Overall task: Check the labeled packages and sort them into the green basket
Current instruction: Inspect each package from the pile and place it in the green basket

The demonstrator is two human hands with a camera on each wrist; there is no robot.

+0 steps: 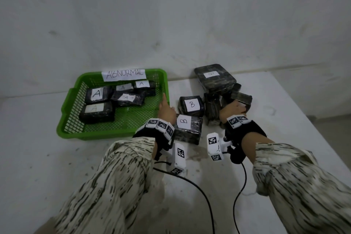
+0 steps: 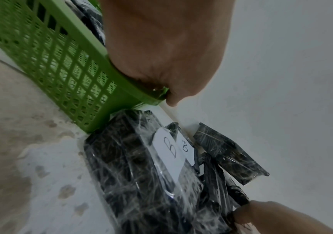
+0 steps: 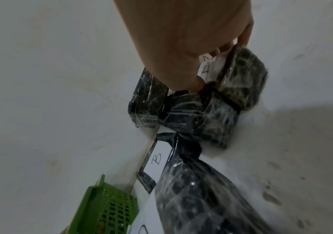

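Note:
The green basket (image 1: 65,109), tagged ABNORMAL, holds several black wrapped packages labeled A (image 1: 97,94). My left hand (image 1: 167,111) grips the basket's right rim, fingers curled over it (image 2: 157,88). To the right lies a pile of packages; two show B labels (image 1: 191,105) (image 1: 187,129). My right hand (image 1: 232,109) reaches into the pile and pinches a small package labeled A (image 3: 243,79) at its far right side (image 1: 244,98). The nearer B package (image 2: 141,166) lies against the basket's corner.
A large flat wrapped package (image 1: 214,79) lies at the back of the pile against the wall. An unlabeled dark package (image 1: 211,109) stands between the B packages and my right hand. Two black cables (image 1: 201,192) trail from the wrists toward me. The table's edge (image 1: 313,119) runs along the right.

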